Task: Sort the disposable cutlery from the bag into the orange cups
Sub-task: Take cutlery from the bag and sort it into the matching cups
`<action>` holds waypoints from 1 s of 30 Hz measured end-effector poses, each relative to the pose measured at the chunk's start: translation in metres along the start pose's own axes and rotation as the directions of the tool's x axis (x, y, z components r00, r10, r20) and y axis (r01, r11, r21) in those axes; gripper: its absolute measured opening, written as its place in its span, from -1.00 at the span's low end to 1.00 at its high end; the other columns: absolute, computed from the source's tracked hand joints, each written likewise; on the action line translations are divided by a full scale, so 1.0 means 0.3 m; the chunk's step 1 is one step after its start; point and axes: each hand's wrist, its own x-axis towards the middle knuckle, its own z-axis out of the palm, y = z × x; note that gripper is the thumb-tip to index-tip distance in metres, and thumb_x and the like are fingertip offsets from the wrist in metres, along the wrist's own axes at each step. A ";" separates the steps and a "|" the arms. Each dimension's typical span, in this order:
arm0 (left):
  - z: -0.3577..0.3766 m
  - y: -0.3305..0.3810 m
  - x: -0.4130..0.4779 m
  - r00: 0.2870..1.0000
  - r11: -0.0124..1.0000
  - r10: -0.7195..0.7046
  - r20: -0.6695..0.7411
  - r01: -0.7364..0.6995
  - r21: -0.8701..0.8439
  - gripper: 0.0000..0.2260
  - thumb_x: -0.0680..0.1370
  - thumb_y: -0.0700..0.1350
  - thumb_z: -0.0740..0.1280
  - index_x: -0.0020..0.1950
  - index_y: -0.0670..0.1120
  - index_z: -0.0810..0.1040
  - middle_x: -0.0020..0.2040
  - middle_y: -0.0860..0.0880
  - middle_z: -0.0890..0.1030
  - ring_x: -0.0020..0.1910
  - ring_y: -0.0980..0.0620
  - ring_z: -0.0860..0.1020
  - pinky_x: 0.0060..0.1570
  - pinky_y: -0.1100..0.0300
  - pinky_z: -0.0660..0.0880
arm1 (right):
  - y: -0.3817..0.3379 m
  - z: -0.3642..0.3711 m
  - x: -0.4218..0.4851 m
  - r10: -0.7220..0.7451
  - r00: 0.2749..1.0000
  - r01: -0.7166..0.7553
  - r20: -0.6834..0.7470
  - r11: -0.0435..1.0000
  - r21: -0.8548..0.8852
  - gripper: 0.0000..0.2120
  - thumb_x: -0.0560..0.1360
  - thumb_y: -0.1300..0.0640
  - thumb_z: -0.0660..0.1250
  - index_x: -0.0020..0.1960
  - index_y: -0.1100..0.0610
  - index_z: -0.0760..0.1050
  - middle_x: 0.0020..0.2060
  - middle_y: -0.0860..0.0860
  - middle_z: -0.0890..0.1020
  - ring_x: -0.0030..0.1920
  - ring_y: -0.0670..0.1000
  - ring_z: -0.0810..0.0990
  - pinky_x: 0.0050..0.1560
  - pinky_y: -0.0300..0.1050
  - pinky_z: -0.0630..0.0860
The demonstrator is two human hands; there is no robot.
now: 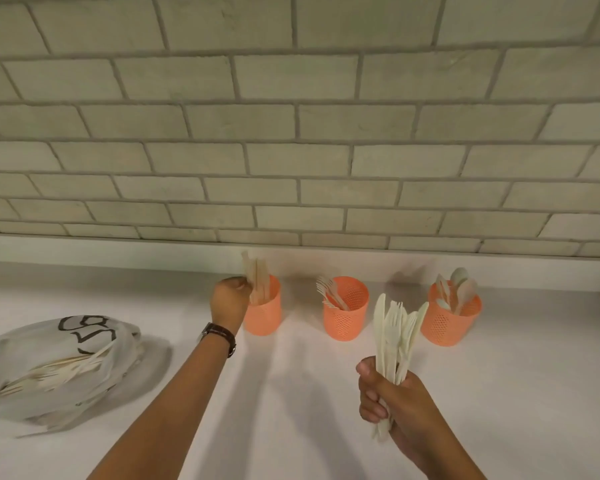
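Note:
Three perforated orange cups stand in a row near the wall. The left cup (263,315) holds knives, the middle cup (346,311) forks, the right cup (452,317) spoons. My left hand (230,299) is at the left cup's rim, fingers closed on a pale knife (249,271) standing beside the others there. My right hand (390,400) grips a bunch of cream forks and knives (395,337), fanned upward in front of the cups. A translucent white bag (63,365) with more cutlery inside lies at the left.
Everything rests on a white countertop (309,393) backed by a grey brick-tile wall (291,150). A brown-strapped watch (220,336) sits on my left wrist. Bare counter lies between the bag and the cups.

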 end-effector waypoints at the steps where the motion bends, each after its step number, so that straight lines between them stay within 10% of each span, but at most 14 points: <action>1: 0.009 -0.017 0.003 1.000 1.000 -0.006 0.009 0.006 0.005 -0.74 0.46 -0.31 0.35 -0.37 -0.02 0.47 -0.34 0.03 0.48 -0.19 0.00 0.44 -0.33 0.29 0.31 | -0.003 0.000 0.000 0.006 1.000 -0.006 0.003 1.000 -0.004 -0.66 0.11 0.08 0.60 -0.29 0.22 0.53 -0.47 0.08 0.34 -0.57 -0.05 0.24 -0.53 -0.22 0.27; 7: 0.007 0.003 -0.085 0.994 0.995 0.097 -0.045 -0.096 0.021 -0.68 0.45 -0.28 0.39 0.20 -0.16 0.54 0.20 -0.07 0.43 -0.26 -0.02 0.48 -0.15 0.27 0.38 | -0.015 0.001 -0.010 0.048 0.999 -0.047 0.026 0.998 -0.036 -0.59 0.07 0.22 0.52 -0.12 0.32 0.58 -0.36 0.17 0.55 -0.55 -0.05 0.30 -0.50 -0.23 0.30; 14: 0.018 0.170 -0.502 0.884 0.972 0.221 0.411 -0.234 -0.020 -0.84 0.39 0.00 0.47 -0.38 0.18 0.59 -0.24 0.09 0.62 -0.31 0.26 0.48 -0.26 0.42 0.35 | -0.006 0.020 -0.026 0.043 0.998 -0.040 0.046 0.997 -0.071 -0.74 0.11 0.26 0.52 -0.21 0.27 0.63 -0.32 0.22 0.52 -0.51 -0.03 0.31 -0.48 -0.23 0.31; 22: 0.033 0.194 -0.563 0.849 0.979 0.102 0.518 0.007 -0.205 -0.94 0.41 -0.08 0.47 -0.26 -0.02 0.68 -0.38 0.03 0.63 -0.48 0.13 0.43 -0.33 0.29 0.42 | 0.005 0.040 -0.045 -0.014 0.995 0.031 0.101 0.986 -0.164 -0.79 0.26 0.14 0.47 -0.15 0.22 0.63 -0.38 0.15 0.58 -0.50 -0.01 0.36 -0.41 -0.18 0.35; 30: -0.084 0.192 -0.259 0.992 0.939 0.068 0.108 -0.027 -0.342 -0.88 0.46 -0.25 0.40 -0.15 -0.04 0.64 -0.41 0.07 0.62 -0.37 0.09 0.53 -0.34 0.29 0.55 | 0.000 0.015 -0.047 0.028 1.000 -0.029 -0.007 0.995 -0.095 -0.60 0.41 -0.03 0.29 -0.04 0.31 0.59 -0.51 0.17 0.49 -0.51 0.13 0.52 -0.36 -0.05 0.52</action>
